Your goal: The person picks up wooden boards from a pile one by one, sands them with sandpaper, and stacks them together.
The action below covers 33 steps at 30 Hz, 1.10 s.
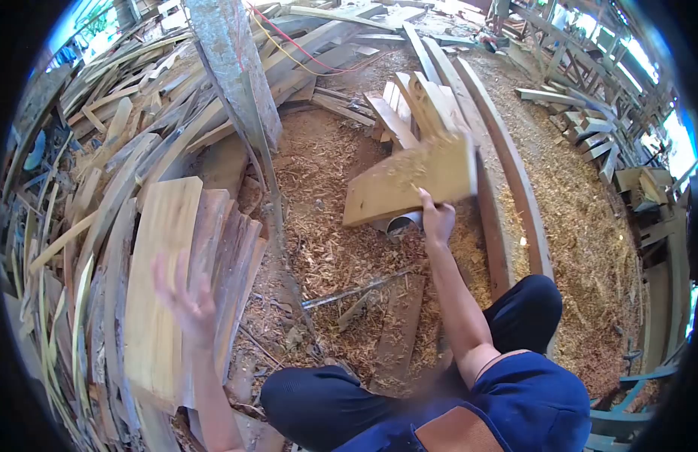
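Note:
My right hand (439, 220) grips the lower edge of a short, wide wooden board (409, 181), the thumb lying on its face. The board is tilted up, with wood shavings on its surface. Below its edge shows the round open end of a metal cylinder (404, 221), the rest of it hidden. My left hand (184, 297) is raised with fingers spread, slightly blurred and holding nothing. In this view it overlaps a long pale plank (157, 331) that lies on a stack of darker boards (227, 248).
Long beams (507, 181) run along the right of the work spot. A concrete post (232, 68) stands at the front left. Shavings (326, 203) cover the ground, where a thin metal bar (356, 292) lies. Red and yellow cables (319, 68) trail behind. Scrap timber (85, 226) heaps at left.

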### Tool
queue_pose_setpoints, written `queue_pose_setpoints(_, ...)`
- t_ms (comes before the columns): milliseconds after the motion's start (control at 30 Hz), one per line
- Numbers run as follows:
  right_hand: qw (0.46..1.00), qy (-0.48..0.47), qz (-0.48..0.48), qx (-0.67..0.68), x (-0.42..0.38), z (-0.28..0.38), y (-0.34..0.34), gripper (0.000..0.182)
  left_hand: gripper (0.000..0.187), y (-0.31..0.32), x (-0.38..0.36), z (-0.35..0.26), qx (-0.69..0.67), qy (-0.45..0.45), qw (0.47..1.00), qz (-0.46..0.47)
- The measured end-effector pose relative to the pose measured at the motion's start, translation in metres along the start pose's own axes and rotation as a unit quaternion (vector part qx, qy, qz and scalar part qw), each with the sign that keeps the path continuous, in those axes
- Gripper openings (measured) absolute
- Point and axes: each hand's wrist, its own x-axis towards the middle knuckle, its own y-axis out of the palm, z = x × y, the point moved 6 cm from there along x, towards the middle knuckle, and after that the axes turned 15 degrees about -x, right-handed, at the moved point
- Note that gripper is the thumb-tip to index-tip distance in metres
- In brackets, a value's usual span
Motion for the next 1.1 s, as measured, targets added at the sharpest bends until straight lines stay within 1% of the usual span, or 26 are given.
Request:
queue_pose_setpoints(33, 0.991, 0.011, 0.017, -0.132, 0.003, 0.020, -0.008, 0.043, 0.061, 0.010, 0.006, -0.019, -0.085, 0.002, 0.996, 0.033)
queue_pose_setpoints(67, 0.983, -0.068, 0.030, -0.168, 0.004, 0.045, -0.011, 0.044, 0.063, 0.021, 0.014, -0.039, -0.168, 0.006, 0.984, 0.062)
queue_pose_setpoints(100, 0.967, -0.146, 0.043, -0.202, 0.002, 0.068, -0.010, 0.045, 0.063, 0.030, 0.021, -0.055, -0.174, 0.006, 0.983, 0.054)
queue_pose_setpoints(133, 0.955, -0.203, 0.061, -0.206, -0.009, 0.097, -0.010, 0.044, 0.066, 0.044, 0.028, -0.068, -0.333, -0.041, 0.939, 0.074)
queue_pose_setpoints(167, 0.941, -0.255, 0.080, -0.209, -0.024, 0.120, -0.007, 0.044, 0.068, 0.058, 0.032, -0.080, -0.482, -0.084, 0.867, 0.097)
queue_pose_setpoints(200, 0.915, -0.318, 0.099, -0.229, -0.038, 0.131, 0.001, 0.039, 0.068, 0.068, 0.036, -0.093, -0.484, -0.080, 0.866, 0.095)
queue_pose_setpoints(233, 0.884, -0.379, 0.118, -0.246, -0.055, 0.138, 0.011, 0.034, 0.065, 0.090, 0.035, -0.093, -0.610, -0.216, 0.757, 0.093)
queue_pose_setpoints(267, 0.842, -0.399, 0.170, -0.323, -0.073, 0.128, 0.033, 0.033, 0.061, 0.111, 0.028, -0.091, -0.704, -0.343, 0.615, 0.089)
queue_pose_setpoints(300, 0.791, -0.412, 0.218, -0.397, -0.093, 0.114, 0.053, 0.032, 0.061, 0.121, 0.027, -0.089, -0.704, -0.340, 0.618, 0.091)
queue_pose_setpoints(367, 0.735, -0.475, 0.302, -0.379, -0.143, 0.107, 0.068, 0.029, 0.058, 0.168, 0.006, -0.081, -0.765, -0.502, 0.392, 0.096)
queue_pose_setpoints(433, 0.730, -0.497, 0.352, -0.311, -0.171, 0.102, 0.071, 0.025, 0.045, 0.195, -0.025, -0.035, -0.708, -0.538, 0.456, 0.044)
queue_pose_setpoints(500, 0.694, -0.514, 0.446, -0.235, -0.171, 0.085, 0.075, 0.026, 0.042, 0.182, -0.036, -0.024, -0.660, -0.564, 0.494, 0.053)
queue_pose_setpoints(567, 0.767, -0.410, 0.474, -0.136, -0.144, 0.070, 0.075, 0.040, 0.045, 0.183, -0.061, -0.013, -0.660, -0.570, 0.480, 0.092)
queue_pose_setpoints(633, 0.874, -0.344, 0.333, -0.084, -0.113, 0.078, 0.063, 0.062, 0.043, 0.179, -0.069, -0.017, -0.669, -0.550, 0.496, 0.060)
queue_pose_setpoints(700, 0.924, -0.293, 0.233, -0.083, -0.115, 0.096, 0.061, 0.085, 0.044, 0.169, -0.056, -0.044, -0.706, -0.533, 0.460, 0.073)
queue_pose_setpoints(733, 0.932, -0.213, 0.292, 0.019, -0.131, 0.095, 0.079, 0.080, 0.046, 0.167, -0.053, -0.048, -0.716, -0.530, 0.448, 0.074)
queue_pose_setpoints(767, 0.904, -0.149, 0.401, -0.010, -0.155, 0.103, 0.084, 0.077, 0.048, 0.166, -0.046, -0.052, -0.730, -0.520, 0.437, 0.076)
queue_pose_setpoints(800, 0.889, -0.202, 0.411, -0.008, -0.185, 0.115, 0.085, 0.074, 0.051, 0.160, -0.039, -0.062, -0.730, -0.515, 0.444, 0.079)
queue_pose_setpoints(833, 0.901, -0.316, 0.284, 0.087, -0.211, 0.117, 0.084, 0.068, 0.054, 0.165, -0.044, -0.053, -0.726, -0.528, 0.433, 0.081)
queue_pose_setpoints(900, 0.896, -0.180, 0.393, 0.106, -0.215, 0.119, 0.073, 0.061, 0.060, 0.163, -0.047, -0.056, -0.729, -0.550, 0.399, 0.085)
queue_pose_setpoints(933, 0.897, -0.172, 0.393, 0.106, -0.213, 0.112, 0.073, 0.061, 0.063, 0.164, -0.052, -0.051, -0.714, -0.555, 0.418, 0.089)
queue_pose_setpoints(967, 0.906, -0.151, 0.377, 0.121, -0.211, 0.100, 0.072, 0.055, 0.063, 0.165, -0.055, -0.050, -0.709, -0.562, 0.417, 0.090)
queue_pose_setpoints(1000, 0.913, -0.130, 0.362, 0.134, -0.210, 0.092, 0.071, 0.048, 0.063, 0.166, -0.055, -0.049, -0.708, -0.550, 0.433, 0.088)
queue_pose_setpoints(1033, 0.913, -0.127, 0.364, 0.131, -0.208, 0.087, 0.074, 0.048, 0.063, 0.167, -0.053, -0.049, -0.709, -0.536, 0.450, 0.086)
queue_pose_setpoints(1067, 0.915, -0.138, 0.374, 0.064, -0.207, 0.082, 0.080, 0.047, 0.062, 0.168, -0.053, -0.044, -0.697, -0.535, 0.473, 0.071)
queue_pose_setpoints(1100, 0.913, -0.147, 0.382, -0.003, -0.206, 0.078, 0.085, 0.045, 0.062, 0.168, -0.052, -0.043, -0.697, -0.536, 0.471, 0.072)
